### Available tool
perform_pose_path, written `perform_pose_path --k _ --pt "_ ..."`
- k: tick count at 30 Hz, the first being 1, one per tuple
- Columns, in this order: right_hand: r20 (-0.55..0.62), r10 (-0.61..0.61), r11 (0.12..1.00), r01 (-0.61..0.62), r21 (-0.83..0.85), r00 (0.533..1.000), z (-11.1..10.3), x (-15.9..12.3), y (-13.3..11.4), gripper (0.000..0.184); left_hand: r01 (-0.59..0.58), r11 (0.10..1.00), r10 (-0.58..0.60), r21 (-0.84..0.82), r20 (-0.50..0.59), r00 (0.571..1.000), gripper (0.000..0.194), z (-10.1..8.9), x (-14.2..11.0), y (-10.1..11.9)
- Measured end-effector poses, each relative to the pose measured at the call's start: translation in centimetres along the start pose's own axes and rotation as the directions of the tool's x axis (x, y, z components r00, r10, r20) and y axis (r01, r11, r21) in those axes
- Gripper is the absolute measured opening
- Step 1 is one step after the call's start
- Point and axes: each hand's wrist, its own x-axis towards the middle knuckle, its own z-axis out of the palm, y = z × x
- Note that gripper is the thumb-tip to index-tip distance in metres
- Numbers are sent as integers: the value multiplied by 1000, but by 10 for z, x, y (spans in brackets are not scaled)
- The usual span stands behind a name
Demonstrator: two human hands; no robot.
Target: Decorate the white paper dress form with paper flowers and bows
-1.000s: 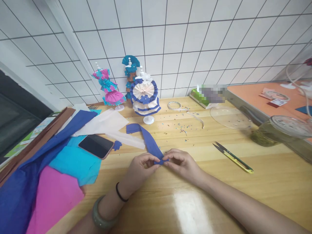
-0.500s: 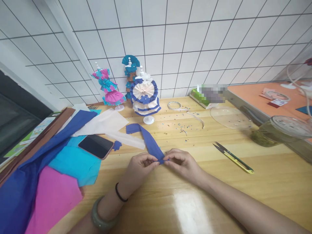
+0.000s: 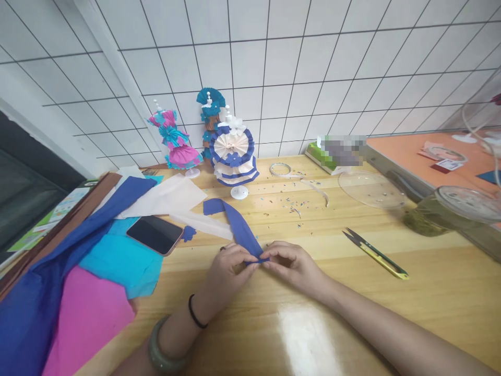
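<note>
A long blue crepe paper strip (image 3: 236, 224) runs across the wooden table (image 3: 391, 313) from the middle toward me. Its near end is pinched between both my hands. My left hand (image 3: 227, 274) grips it from the left with thumb and fingers closed. Close beside it, my right hand (image 3: 291, 263) pinches the same end from the right. The folded tip of the strip is mostly hidden between my fingertips.
Yellow-handled thread snips (image 3: 376, 253) lie to the right. A phone (image 3: 155, 234) rests on blue, turquoise and pink paper sheets (image 3: 90, 308) at left. Three paper-dress figures (image 3: 233, 154) stand by the tiled wall. A tape ring (image 3: 280, 168), clear lid (image 3: 370, 189) and glass jar (image 3: 450, 209) sit behind.
My fingers have closed tighter on the strip's end and my left hand has shifted slightly toward the right hand. Nothing else on the table has moved.
</note>
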Motion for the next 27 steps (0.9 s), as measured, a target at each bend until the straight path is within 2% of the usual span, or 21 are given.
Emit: perform_pose_path --k 8,14,17,22,27 --pt "1 -4 1000 4 -9 1000 -1 1 0 12 4 1000 -4 -27 -14 1000 10 -1 -1 0" --pt "-27 35 997 -33 72 999 -2 2 -1 12 164 978 -169 -125 -25 985 9 0 -1 0" --pt "-29 57 986 -52 156 998 -4 2 -2 13 239 944 -243 -226 9 970 10 0 -2 0" --pt "-8 84 968 -79 237 996 -6 2 -3 15 305 874 -300 -379 72 951 12 -1 -2 0" --pt "-12 118 952 -110 286 993 -6 2 -4 14 346 825 -343 -447 90 935 9 -1 -2 -2"
